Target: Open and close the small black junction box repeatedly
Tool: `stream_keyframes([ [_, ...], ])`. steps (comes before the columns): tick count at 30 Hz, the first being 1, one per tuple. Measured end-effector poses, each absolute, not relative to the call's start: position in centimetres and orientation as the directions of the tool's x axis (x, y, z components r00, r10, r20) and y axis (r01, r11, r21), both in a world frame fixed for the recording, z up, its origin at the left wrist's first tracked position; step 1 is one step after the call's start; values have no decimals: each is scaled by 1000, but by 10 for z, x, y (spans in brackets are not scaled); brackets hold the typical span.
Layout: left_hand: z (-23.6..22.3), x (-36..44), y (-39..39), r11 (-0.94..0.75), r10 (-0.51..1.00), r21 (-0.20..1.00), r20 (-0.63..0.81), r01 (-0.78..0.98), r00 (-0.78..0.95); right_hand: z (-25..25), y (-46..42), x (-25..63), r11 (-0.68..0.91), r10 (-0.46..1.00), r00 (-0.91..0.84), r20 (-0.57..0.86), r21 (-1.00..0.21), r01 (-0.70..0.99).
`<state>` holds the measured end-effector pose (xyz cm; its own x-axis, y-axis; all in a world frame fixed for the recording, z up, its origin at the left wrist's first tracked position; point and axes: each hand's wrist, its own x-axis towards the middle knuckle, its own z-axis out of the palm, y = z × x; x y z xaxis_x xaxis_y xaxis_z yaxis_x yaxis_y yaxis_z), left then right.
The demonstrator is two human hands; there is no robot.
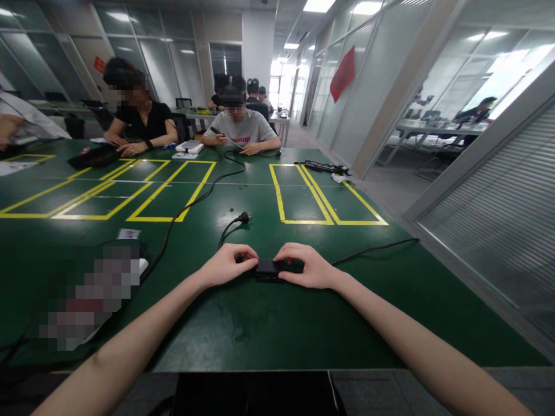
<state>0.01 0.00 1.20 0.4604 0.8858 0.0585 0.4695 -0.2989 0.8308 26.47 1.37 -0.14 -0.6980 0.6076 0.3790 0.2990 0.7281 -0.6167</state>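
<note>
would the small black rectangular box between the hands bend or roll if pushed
The small black rectangular box would probably stay stiff, its edges looking straight. Its flat, blocky shape makes rolling unlikely. It may slide on the glossy green tabletop.

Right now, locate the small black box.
In the head view, the small black box is just below centre, between the left hand and the right hand.
</note>
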Motion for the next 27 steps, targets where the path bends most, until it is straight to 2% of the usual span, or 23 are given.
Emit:
stream_keyframes([
  [8, 10, 0, 1, -343, 863, 813, 76, 470, 499, 1, 11, 264, 771, 563, -721, 403, -570, 283],
  [16, 11, -2, 1, -467, 813, 716, 119, 519, 569, -1, 14, 264, 721, 613, -718, 330, -605, 337],
  [22, 10, -2, 0, -487, 797, 695, 106, 529, 595, -1, 15, 263, 741, 610, -735, 297, -543, 396],
  [27, 10, 5, -3, -557, 784, 571, 121, 603, 609, 2, 12, 262, 764, 580, -749, 321, -533, 363],
])
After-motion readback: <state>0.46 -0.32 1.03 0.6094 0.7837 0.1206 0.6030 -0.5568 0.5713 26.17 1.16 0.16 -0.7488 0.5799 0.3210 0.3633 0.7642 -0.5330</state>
